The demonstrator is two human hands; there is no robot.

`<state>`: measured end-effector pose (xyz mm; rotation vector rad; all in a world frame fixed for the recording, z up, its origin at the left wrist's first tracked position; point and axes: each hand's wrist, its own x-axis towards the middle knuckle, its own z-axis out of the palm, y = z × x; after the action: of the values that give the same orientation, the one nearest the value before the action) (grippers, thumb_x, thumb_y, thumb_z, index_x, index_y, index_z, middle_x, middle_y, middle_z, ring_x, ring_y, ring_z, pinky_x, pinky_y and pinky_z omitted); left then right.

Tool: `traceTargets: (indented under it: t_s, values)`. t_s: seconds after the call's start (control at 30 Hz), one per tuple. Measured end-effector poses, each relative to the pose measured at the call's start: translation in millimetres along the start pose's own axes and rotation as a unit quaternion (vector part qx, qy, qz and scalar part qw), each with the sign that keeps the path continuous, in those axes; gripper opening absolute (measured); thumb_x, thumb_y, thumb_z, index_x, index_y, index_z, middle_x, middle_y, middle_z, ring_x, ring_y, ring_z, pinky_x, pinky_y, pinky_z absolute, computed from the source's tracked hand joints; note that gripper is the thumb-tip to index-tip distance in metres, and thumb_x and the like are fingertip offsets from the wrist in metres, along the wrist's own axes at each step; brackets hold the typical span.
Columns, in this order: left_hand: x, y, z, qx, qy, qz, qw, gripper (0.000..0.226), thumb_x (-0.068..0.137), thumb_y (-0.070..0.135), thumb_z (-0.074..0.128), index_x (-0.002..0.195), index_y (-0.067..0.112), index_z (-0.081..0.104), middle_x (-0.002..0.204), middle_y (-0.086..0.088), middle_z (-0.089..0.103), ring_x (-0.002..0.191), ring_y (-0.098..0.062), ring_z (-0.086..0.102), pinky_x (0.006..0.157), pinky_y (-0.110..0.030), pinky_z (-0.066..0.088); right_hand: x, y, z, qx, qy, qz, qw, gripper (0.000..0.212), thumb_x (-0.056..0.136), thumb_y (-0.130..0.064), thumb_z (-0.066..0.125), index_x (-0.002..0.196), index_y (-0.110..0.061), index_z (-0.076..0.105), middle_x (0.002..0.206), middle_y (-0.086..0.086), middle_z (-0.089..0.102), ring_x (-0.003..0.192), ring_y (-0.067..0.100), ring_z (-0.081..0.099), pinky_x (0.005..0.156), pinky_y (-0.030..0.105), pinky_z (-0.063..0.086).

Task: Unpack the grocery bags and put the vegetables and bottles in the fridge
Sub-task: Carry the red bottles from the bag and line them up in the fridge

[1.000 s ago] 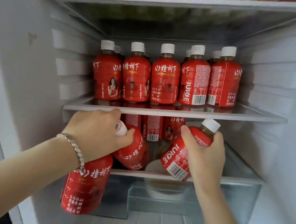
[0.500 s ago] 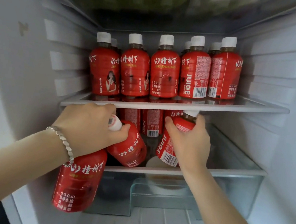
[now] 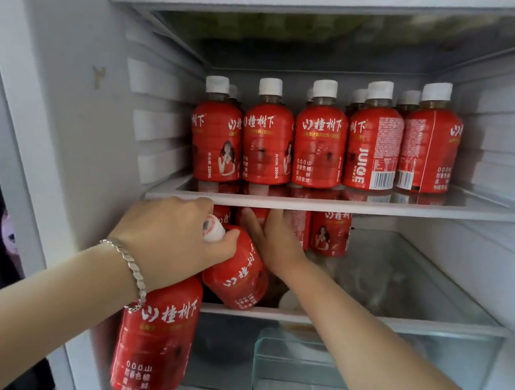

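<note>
Left hand [image 3: 171,242] grips tilted bottle [image 3: 239,274], hanging bottle [image 3: 155,338] by necks; right hand [image 3: 276,243] fingers wrap upright bottle [image 3: 258,213], lower shelf [image 3: 429,323].

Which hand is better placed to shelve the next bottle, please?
Probably the left hand: it grips the tilted bottle, at the lower shelf, and a hanging bottle; the right hand holds another bottle farther in.

Odds around a silver bracelet [image 3: 129,264]
A blurred pink thing [image 3: 8,234] lies well left of it; a pale round thing [image 3: 289,300], partly hidden, sits to its right.
</note>
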<state>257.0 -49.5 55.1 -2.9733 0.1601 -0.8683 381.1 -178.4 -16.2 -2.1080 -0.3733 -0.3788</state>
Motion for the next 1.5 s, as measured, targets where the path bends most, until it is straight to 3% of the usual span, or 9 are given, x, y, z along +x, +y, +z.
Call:
traceTargets:
  t_s: [0.1, 0.23, 0.37, 0.57, 0.7, 1.0, 1.17, 1.27, 1.5]
  values:
    - [-1.1, -0.6, 1.4, -0.008, 0.005, -0.003, 1.000, 0.041, 0.081, 0.067, 0.039, 0.079, 0.026, 0.043, 0.069, 0.010, 0.046, 0.073, -0.015, 0.051, 0.065, -0.025, 0.041, 3.2, -6.0, -11.9, -0.044, -0.145, 0.020, 0.988, 0.071, 0.096, -0.049, 0.037, 0.151, -0.022, 0.002, 0.157, 0.011, 0.005, 0.144, 0.030, 0.013, 0.116, 0.046, 0.019]
    - [-2.2, 0.7, 1.9, -0.003, 0.013, -0.001, 1.000, 0.044, 0.080, 0.069, 0.038, 0.081, 0.026, 0.044, 0.069, 0.009, 0.047, 0.071, -0.015, 0.051, 0.064, -0.025, 0.041, -38.4, -21.2, -51.0, 0.115, -0.175, -0.031, 0.977, 0.060, 0.090, -0.020, 0.051, 0.140, -0.037, 0.025, 0.137, -0.013, 0.036, 0.130, 0.010, 0.035, 0.105, 0.029, 0.030]
    - [-7.6, 13.3, 0.3, 0.024, 0.053, 0.035, 0.998, 0.045, 0.080, 0.067, 0.034, 0.081, 0.023, 0.039, 0.067, 0.008, 0.047, 0.066, -0.016, 0.051, 0.062, -0.024, 0.041, -96.9, -14.0, -52.4, 0.158, -0.240, -0.096, 0.953, 0.098, 0.071, -0.015, 0.071, 0.135, -0.057, 0.010, 0.130, -0.032, 0.030, 0.120, -0.016, 0.038, 0.099, 0.013, 0.038]
    - [0.3, 48.6, -4.0, -0.055, 0.031, 0.117, 0.991, 0.055, 0.073, 0.078, 0.030, 0.083, 0.026, 0.043, 0.077, 0.011, 0.056, 0.072, -0.012, 0.058, 0.065, -0.024, 0.044, -115.2, -3.9, -43.7, 0.089, 0.076, -0.115, 0.986, 0.081, 0.044, -0.046, 0.080, 0.111, -0.061, 0.037, 0.118, -0.020, 0.054, 0.106, -0.003, 0.056, 0.087, 0.021, 0.051]
    - [10.4, 61.3, -4.5, -0.169, 0.097, 0.084, 0.977, 0.052, 0.069, 0.077, 0.030, 0.064, 0.025, 0.030, 0.056, 0.009, 0.048, 0.051, -0.007, 0.048, 0.046, -0.021, 0.036, -125.0, 13.9, -62.6, 0.144, 0.201, -0.053, 0.968, 0.075, 0.050, -0.021, 0.087, 0.100, -0.053, 0.042, 0.100, -0.024, 0.056, 0.090, -0.016, 0.055, 0.069, 0.003, 0.044]
    - [19.5, 84.9, 33.8, -0.171, 0.327, 0.094, 0.925, 0.025, 0.081, 0.031, 0.041, 0.059, 0.021, 0.036, 0.039, 0.010, 0.037, 0.031, -0.010, 0.025, 0.042, -0.007, 0.015, -134.0, 26.0, -80.4, 0.124, 0.155, -0.017, 0.980, 0.074, 0.057, -0.014, 0.086, 0.101, -0.050, 0.038, 0.102, -0.024, 0.053, 0.091, -0.016, 0.054, 0.067, 0.000, 0.044]
    - [6.1, 90.2, 46.7, -0.267, 0.322, 0.030, 0.908, 0.023, 0.079, 0.040, 0.046, 0.063, 0.023, 0.046, 0.054, 0.009, 0.052, 0.046, -0.011, 0.044, 0.041, -0.016, 0.027, -126.8, 22.6, -80.2, 0.133, 0.160, 0.005, 0.978, 0.065, 0.061, -0.019, 0.083, 0.098, -0.048, 0.038, 0.098, -0.026, 0.051, 0.087, -0.009, 0.054, 0.062, 0.007, 0.040]
    - [-8.0, 89.3, 60.7, -0.528, 0.269, -0.004, 0.805, 0.013, 0.079, 0.033, 0.067, 0.083, 0.035, 0.055, 0.082, 0.013, 0.063, 0.079, -0.004, 0.061, 0.069, -0.025, 0.053, -122.8, 22.0, -82.1, 0.136, 0.159, 0.020, 0.978, 0.067, 0.062, -0.024, 0.084, 0.105, -0.045, 0.036, 0.097, -0.025, 0.051, 0.086, -0.009, 0.053, 0.065, 0.007, 0.039]
    - [-22.4, 91.0, 83.8, -0.590, 0.136, 0.007, 0.796, 0.084, 0.071, 0.033, 0.077, 0.117, 0.073, 0.020, 0.135, 0.022, 0.041, 0.125, 0.004, 0.042, 0.104, -0.027, 0.042, -118.4, 24.5, -79.6, 0.125, 0.186, 0.046, 0.973, 0.073, 0.064, -0.031, 0.083, 0.122, -0.037, 0.039, 0.098, -0.021, 0.053, 0.086, -0.005, 0.054, 0.071, 0.011, 0.043]
